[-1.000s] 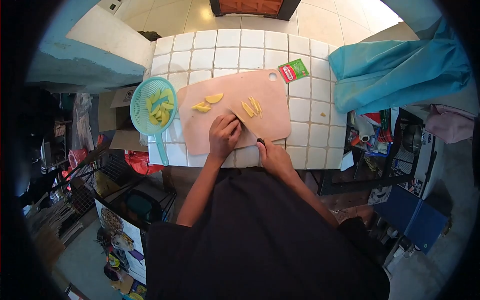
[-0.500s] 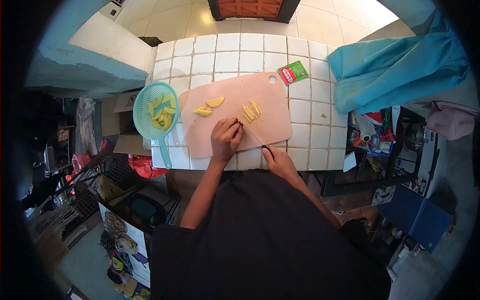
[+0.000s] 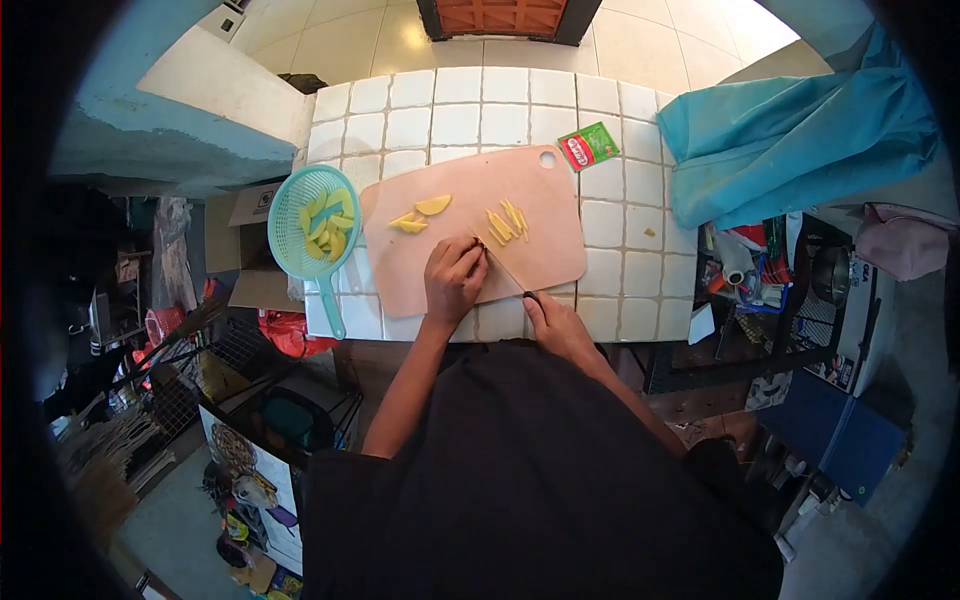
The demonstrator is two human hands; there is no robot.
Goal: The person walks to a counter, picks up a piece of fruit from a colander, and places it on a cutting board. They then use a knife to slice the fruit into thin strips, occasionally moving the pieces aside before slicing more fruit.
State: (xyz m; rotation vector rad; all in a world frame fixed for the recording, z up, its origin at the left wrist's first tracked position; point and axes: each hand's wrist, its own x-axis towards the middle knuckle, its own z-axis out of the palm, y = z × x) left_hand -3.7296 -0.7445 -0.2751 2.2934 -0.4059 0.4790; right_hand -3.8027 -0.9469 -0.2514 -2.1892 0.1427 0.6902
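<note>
My right hand (image 3: 562, 328) is wrapped round the black handle of a kitchen knife (image 3: 512, 274), whose thin blade slants up and left over a pink cutting board (image 3: 400, 275). Closed and bent at the fingertips, my left hand (image 3: 456, 275) presses a small yellow piece against the board beside the blade's tip; the fingers hide most of it. Thin yellow strips (image 3: 508, 221) lie just beyond the blade. Farther left on the board are a few thicker yellow wedges (image 3: 432, 205), either fruit or vegetable. A turquoise strainer with a handle (image 3: 283, 225) holds several similar wedges (image 3: 326, 228).
A green and red sachet (image 3: 590, 146) lies on the white tiled counter (image 3: 458, 126) by the board's far right corner. Blue-green cloth (image 3: 780, 140) hangs over the right side. A cardboard box (image 3: 255, 265) stands below the left edge, and a cluttered rack (image 3: 760, 285) is at the right.
Hardly anything differs. Both hands keep their place at the knife and the yellow piece; the whole view has shifted very slightly.
</note>
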